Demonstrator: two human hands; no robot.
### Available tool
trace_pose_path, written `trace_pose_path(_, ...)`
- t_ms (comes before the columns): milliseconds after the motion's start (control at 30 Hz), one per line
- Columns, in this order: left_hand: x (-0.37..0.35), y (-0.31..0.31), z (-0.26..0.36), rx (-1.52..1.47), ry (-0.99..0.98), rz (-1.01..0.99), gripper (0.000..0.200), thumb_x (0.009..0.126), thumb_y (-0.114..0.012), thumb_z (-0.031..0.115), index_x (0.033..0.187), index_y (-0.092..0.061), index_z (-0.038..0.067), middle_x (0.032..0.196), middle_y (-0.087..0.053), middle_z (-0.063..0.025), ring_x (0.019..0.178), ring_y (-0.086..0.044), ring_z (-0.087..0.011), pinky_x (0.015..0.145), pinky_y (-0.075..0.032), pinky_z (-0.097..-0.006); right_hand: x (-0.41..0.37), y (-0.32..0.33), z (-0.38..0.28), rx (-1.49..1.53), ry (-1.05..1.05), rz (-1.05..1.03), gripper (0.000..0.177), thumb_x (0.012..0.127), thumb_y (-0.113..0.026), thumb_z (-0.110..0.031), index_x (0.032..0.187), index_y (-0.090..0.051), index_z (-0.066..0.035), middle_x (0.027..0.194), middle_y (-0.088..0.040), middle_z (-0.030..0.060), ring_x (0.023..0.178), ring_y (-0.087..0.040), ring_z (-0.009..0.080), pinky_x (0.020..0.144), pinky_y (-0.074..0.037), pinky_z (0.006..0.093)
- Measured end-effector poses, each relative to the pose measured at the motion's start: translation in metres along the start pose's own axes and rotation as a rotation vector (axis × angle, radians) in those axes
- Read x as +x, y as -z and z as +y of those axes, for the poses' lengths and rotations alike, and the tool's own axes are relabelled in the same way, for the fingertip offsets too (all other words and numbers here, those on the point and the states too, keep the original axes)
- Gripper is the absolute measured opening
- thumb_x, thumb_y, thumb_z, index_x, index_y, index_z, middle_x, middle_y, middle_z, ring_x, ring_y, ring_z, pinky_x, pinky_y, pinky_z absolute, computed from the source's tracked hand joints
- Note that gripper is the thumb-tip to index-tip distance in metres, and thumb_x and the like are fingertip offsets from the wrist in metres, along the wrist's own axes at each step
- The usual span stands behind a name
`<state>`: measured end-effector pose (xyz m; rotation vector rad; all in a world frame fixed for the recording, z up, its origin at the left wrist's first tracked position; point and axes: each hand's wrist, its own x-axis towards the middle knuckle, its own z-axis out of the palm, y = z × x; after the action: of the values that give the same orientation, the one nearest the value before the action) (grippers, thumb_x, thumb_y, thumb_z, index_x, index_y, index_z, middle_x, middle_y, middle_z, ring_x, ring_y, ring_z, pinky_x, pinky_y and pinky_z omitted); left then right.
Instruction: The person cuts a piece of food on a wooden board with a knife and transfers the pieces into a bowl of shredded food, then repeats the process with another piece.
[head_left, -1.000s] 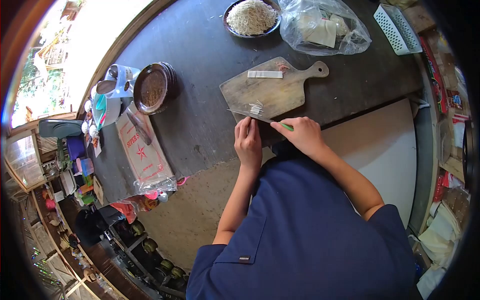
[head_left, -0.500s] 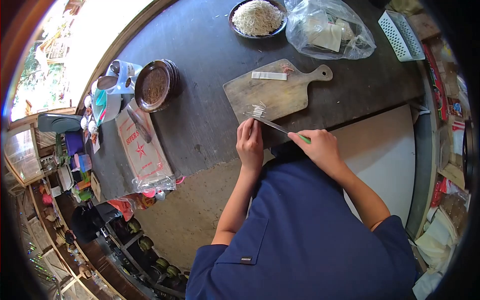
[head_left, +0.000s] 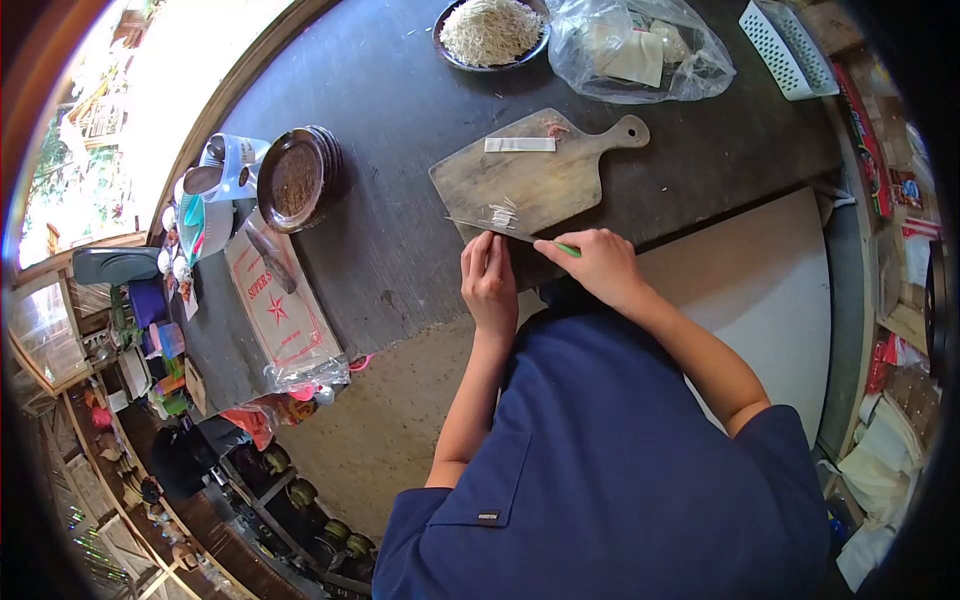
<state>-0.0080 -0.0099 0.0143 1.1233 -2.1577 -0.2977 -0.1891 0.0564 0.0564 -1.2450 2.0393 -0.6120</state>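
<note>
A wooden cutting board [head_left: 560, 185] with a round handle lies near the table's front edge. My right hand [head_left: 600, 268] grips a knife [head_left: 515, 234] by its green handle, with the blade across the board's near-left corner. Close against the blade, my left hand [head_left: 488, 275] has its fingers bent and pressed together at the board's edge; what they pin down is hidden beneath them. Thin white slivers [head_left: 502, 214] lie just beyond the blade. Farther up the board rests a flat white strip [head_left: 520, 145], beside some small reddish bits [head_left: 556, 130].
Behind the board stand a dark plate [head_left: 440, 42] heaped with pale shreds and a clear plastic bag [head_left: 690, 75]. A white perforated basket [head_left: 770, 50] is at the far right. To the left are stacked brown plates [head_left: 325, 175] and a printed flat package [head_left: 290, 310] with a dark blade-like object on it.
The knife and my right hand have shifted left and slightly forward along the fingers of my left hand. The whole view has also shifted a little.
</note>
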Motion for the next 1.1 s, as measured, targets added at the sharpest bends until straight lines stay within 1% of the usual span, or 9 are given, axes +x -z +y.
trace_pose_path(100, 0.002, -0.003, -0.007, 0.012, 0.000, 0.017, 0.020, 0.093, -0.076, -0.002, 0.113, -0.077, -0.002, 0.117, -0.073, -0.0119, 0.108, -0.071, -0.0333, 0.093, -0.058, -0.0426, -0.011, 0.014, -0.004, 0.015, 0.022, 0.043, 0.048, 0.099, -0.071, -0.058, 0.101, -0.086, -0.013, 0.082, -0.076, 0.0182, 0.082, -0.075, 0.0410, 0.074, -0.059, 0.0484)
trace_pose_path(233, 0.001, -0.004, -0.004, 0.004, -0.005, 0.039, 0.019, 0.093, -0.076, -0.002, 0.112, -0.078, -0.002, 0.116, -0.073, -0.0120, 0.107, -0.071, -0.0326, 0.092, -0.058, -0.0425, -0.020, 0.022, -0.001, -0.082, -0.078, -0.034, 0.047, 0.098, -0.071, -0.058, 0.101, -0.086, -0.014, 0.082, -0.076, 0.0176, 0.082, -0.076, 0.0402, 0.074, -0.059, 0.0487)
trace_pose_path(300, 0.001, -0.001, -0.003, 0.025, -0.006, -0.006, 0.020, 0.095, -0.075, -0.001, 0.115, -0.076, -0.005, 0.121, -0.072, -0.0129, 0.111, -0.071, -0.0345, 0.093, -0.059, -0.0428, -0.008, 0.004, -0.001, 0.000, 0.045, 0.081, 0.051, 0.100, -0.068, -0.060, 0.091, -0.084, -0.012, 0.079, -0.075, 0.0187, 0.079, -0.076, 0.0405, 0.071, -0.058, 0.0514)
trace_pose_path(567, -0.001, -0.004, -0.005, -0.036, 0.005, 0.036, 0.023, 0.092, -0.076, -0.004, 0.115, -0.077, -0.004, 0.119, -0.073, -0.0142, 0.109, -0.070, -0.0351, 0.094, -0.058, -0.0424, -0.022, 0.020, 0.003, -0.038, -0.043, -0.006, 0.051, 0.101, -0.066, -0.060, 0.093, -0.084, -0.014, 0.078, -0.074, 0.0194, 0.079, -0.075, 0.0410, 0.071, -0.058, 0.0510)
trace_pose_path(667, -0.004, 0.000, -0.002, 0.003, -0.012, -0.009, 0.023, 0.093, -0.075, -0.003, 0.117, -0.076, -0.004, 0.120, -0.071, -0.0134, 0.112, -0.069, -0.0348, 0.094, -0.058, -0.0436, -0.009, 0.002, 0.004, 0.001, 0.045, 0.049, 0.049, 0.101, -0.067, -0.060, 0.094, -0.085, -0.015, 0.078, -0.074, 0.0196, 0.079, -0.075, 0.0413, 0.071, -0.058, 0.0512)
trace_pose_path(733, 0.002, 0.003, -0.006, 0.049, -0.050, -0.043, 0.026, 0.095, -0.072, -0.002, 0.120, -0.075, -0.003, 0.124, -0.069, -0.0124, 0.116, -0.067, -0.0343, 0.095, -0.058, -0.0429, 0.002, 0.002, -0.005, -0.008, 0.043, 0.015, 0.048, 0.101, -0.067, -0.059, 0.097, -0.085, -0.015, 0.079, -0.075, 0.0200, 0.080, -0.075, 0.0420, 0.072, -0.059, 0.0510)
trace_pose_path(767, 0.001, 0.002, -0.008, 0.036, -0.040, -0.009, 0.020, 0.093, -0.076, -0.001, 0.114, -0.077, -0.003, 0.120, -0.072, -0.0112, 0.111, -0.069, -0.0342, 0.092, -0.058, -0.0438, 0.002, 0.004, -0.007, -0.014, 0.068, 0.021, 0.048, 0.101, -0.067, -0.059, 0.097, -0.085, -0.015, 0.079, -0.075, 0.0200, 0.080, -0.075, 0.0420, 0.072, -0.059, 0.0510)
trace_pose_path(867, 0.000, 0.002, -0.010, 0.029, -0.039, -0.026, 0.021, 0.095, -0.075, -0.002, 0.116, -0.077, -0.002, 0.120, -0.071, -0.0111, 0.112, -0.070, -0.0325, 0.092, -0.059, -0.0427, -0.019, 0.018, -0.008, -0.021, -0.040, -0.011, 0.047, 0.101, -0.067, -0.059, 0.104, -0.086, -0.016, 0.080, -0.075, 0.0204, 0.082, -0.075, 0.0423, 0.073, -0.059, 0.0497)
trace_pose_path(1100, -0.003, 0.000, -0.012, 0.007, -0.033, -0.003, 0.023, 0.094, -0.076, -0.001, 0.116, -0.076, -0.002, 0.120, -0.070, -0.0107, 0.112, -0.071, -0.0321, 0.092, -0.060, -0.0420, -0.029, 0.033, -0.007, -0.098, -0.011, 0.019, 0.050, 0.102, -0.067, -0.059, 0.105, -0.085, -0.013, 0.078, -0.074, 0.0217, 0.080, -0.075, 0.0428, 0.072, -0.058, 0.0494)
